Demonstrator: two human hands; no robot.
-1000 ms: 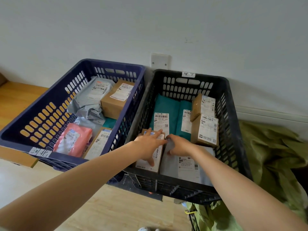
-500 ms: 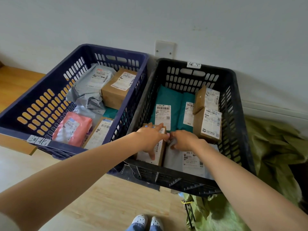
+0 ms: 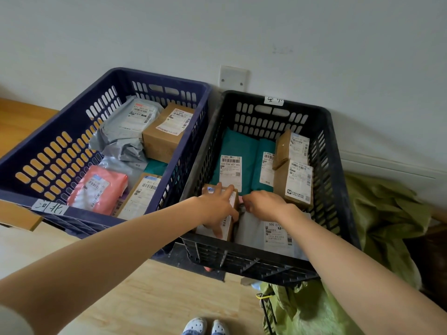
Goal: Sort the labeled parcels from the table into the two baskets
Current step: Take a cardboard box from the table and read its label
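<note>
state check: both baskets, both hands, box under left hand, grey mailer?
blue basket: partly filled, parcels inside
black basket: partly filled, parcels inside
left hand: fingers spread, flat on small box
small box: lying at front of black basket
right hand: curled, resting on grey mailer
grey mailer: lying flat, label up

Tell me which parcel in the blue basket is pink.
The pink parcel lies at the near left of the blue basket, beside its handwritten tag. The others there are grey bags, brown boxes and a teal one.
</note>
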